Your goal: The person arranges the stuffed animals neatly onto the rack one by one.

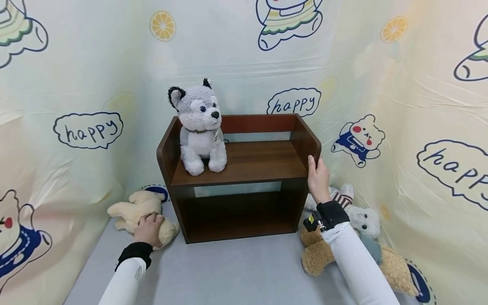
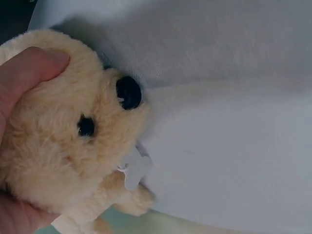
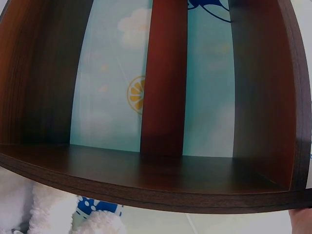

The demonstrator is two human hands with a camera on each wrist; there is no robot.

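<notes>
On the left side of the table my left hand (image 1: 149, 231) grips a cream plush dog (image 1: 142, 206) lying over. The left wrist view shows its head (image 2: 68, 141) held between thumb and fingers, its black nose facing the tabletop. A dark brown wooden shelf (image 1: 244, 180) stands upright in the middle. Against its right side panel rests my right hand (image 1: 319, 180), fingers straight near the front edge; only a bit of that hand appears in the right wrist view. A grey-and-white plush husky (image 1: 202, 127) sits at the left end of the upper board.
Right of the shelf, partly behind my right forearm, lie a brown plush toy (image 1: 318, 254) and a white plush toy (image 1: 364, 220). A patterned curtain (image 1: 213, 55) surrounds the grey table (image 1: 228, 271) at the back and sides. The shelf's lower compartment (image 1: 236, 214) faces me.
</notes>
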